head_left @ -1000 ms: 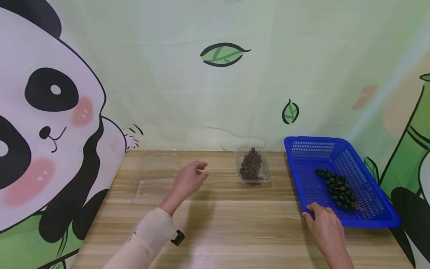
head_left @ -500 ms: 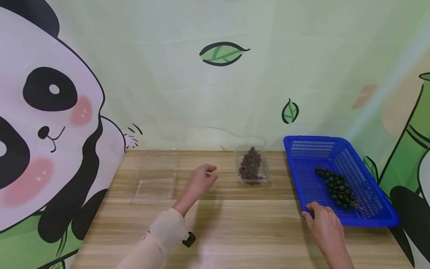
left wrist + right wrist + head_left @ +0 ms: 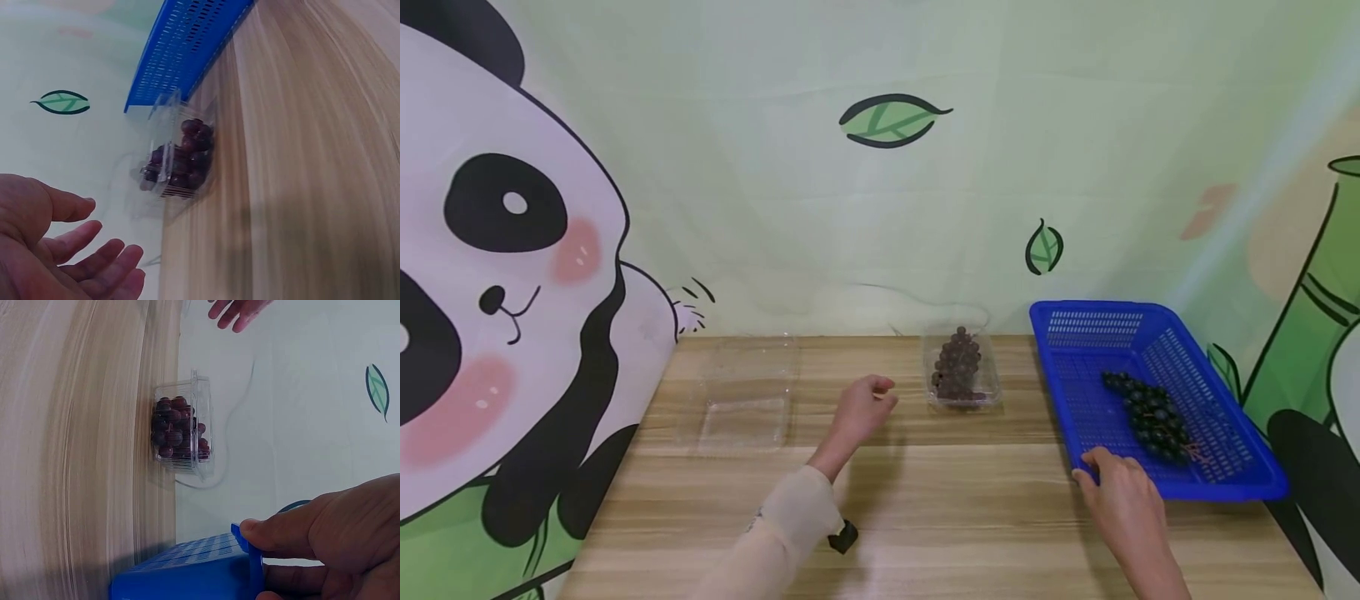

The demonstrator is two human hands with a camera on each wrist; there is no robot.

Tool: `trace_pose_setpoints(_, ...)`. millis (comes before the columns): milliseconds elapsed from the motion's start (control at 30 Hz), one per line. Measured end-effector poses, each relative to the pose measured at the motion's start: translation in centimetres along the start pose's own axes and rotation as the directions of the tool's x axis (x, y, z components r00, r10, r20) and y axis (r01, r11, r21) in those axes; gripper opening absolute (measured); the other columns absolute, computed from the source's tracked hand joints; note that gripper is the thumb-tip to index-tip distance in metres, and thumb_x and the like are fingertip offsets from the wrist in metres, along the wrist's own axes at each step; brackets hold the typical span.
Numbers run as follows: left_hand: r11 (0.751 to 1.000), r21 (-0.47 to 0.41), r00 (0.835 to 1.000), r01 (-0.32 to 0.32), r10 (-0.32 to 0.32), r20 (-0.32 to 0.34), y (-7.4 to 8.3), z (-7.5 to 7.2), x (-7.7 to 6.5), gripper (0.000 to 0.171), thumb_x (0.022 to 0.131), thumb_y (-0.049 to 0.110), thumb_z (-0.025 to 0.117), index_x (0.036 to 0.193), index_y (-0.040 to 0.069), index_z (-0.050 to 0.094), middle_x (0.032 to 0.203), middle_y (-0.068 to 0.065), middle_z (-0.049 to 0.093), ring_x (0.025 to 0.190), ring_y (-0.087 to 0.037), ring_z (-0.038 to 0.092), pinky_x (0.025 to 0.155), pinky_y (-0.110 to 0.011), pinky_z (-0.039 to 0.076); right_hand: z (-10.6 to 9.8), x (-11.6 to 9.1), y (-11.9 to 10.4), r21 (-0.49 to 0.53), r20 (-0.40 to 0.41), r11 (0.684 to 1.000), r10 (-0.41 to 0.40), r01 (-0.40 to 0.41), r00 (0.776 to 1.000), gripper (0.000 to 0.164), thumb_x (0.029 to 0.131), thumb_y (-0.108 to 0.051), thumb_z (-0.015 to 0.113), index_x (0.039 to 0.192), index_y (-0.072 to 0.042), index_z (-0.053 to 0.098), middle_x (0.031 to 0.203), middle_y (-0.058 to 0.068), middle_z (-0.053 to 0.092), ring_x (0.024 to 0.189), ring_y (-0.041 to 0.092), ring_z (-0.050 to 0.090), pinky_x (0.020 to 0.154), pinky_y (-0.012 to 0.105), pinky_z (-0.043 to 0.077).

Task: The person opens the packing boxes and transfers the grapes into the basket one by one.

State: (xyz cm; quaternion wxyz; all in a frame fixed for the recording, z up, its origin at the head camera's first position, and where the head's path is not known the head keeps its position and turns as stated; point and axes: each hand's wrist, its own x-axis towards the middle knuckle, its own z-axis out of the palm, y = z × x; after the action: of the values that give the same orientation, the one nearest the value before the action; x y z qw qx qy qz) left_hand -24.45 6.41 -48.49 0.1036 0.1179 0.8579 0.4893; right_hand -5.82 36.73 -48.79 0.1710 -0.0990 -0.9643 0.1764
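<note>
Head camera faces forward and down, farthest from the clear box (image 3: 989,375); left wrist, tipped sideways, peers in nearer from the box's left, right wrist likewise from its right, all three catching box and blue basket (image 3: 1090,400)!

Cream sleeve (image 3: 796,510), small black wrist block (image 3: 843,537)

Apparently a staged set: panda-printed backdrop (image 3: 760,208) behind a wood-grain table (image 3: 970,508)
</note>
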Motion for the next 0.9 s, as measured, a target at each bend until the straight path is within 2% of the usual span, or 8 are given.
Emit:
trace_pose_setpoints(200,1.0,0.0,1.0,-0.019,0.019,-0.014,-0.5,1.1,0.7,0.027,0.098,0.008,0.066,0.12,-0.007,0.067,0.115,-0.022,0.069,0.106,-0.035,0.067,0.087,-0.043,0.058,0.1,0.0,0.1,0.002,-0.035,1.0,-0.012,0.012,0.999,0.02,0.084,-0.005,0.081,0.1,0.003,0.072,0.092,0.028,0.071,0.087,0.049,0.065,0.072,0.066,0.05)
trace_pose_setpoints(433,0.999,0.003,0.999,0.046,-0.046,-0.022,-0.7,2.6,1.4,0.026,0.099,0.01,0.067,0.12,-0.006,0.068,0.114,-0.019,0.07,0.104,-0.032,0.066,0.09,-0.044,0.056,0.1,0.0,0.2,0.0,-0.048,1.0,-0.018,0.018,0.999,0.02,0.083,-0.004,0.081,0.099,0.003,0.072,0.091,0.028,0.071,0.086,0.05,0.065,0.072,0.066,0.051)
trace_pose_setpoints(633,0.998,0.006,0.997,0.068,-0.067,-0.021,-0.7,3.7,2.1,0.027,0.1,0.012,0.065,0.12,-0.006,0.067,0.114,-0.019,0.069,0.104,-0.033,0.066,0.091,-0.046,0.055,0.2,0.1,0.2,0.001,-0.051,1.0,-0.016,0.016,0.999,0.019,0.083,-0.004,0.081,0.099,0.003,0.073,0.092,0.028,0.071,0.086,0.049,0.065,0.073,0.065,0.051)
trace_pose_setpoints(900,0.991,0.013,0.991,0.13,-0.13,-0.024,-0.8,5.2,2.7,0.028,0.1,0.016,0.066,0.12,-0.004,0.067,0.116,-0.019,0.069,0.102,-0.031,0.065,0.088,-0.045,0.056,0.0,0.2,0.1,-0.002,0.026,1.0,0.031,-0.031,0.999,0.02,0.087,-0.007,0.08,0.103,0.003,0.073,0.097,0.028,0.071,0.091,0.049,0.065,0.076,0.065,0.051)
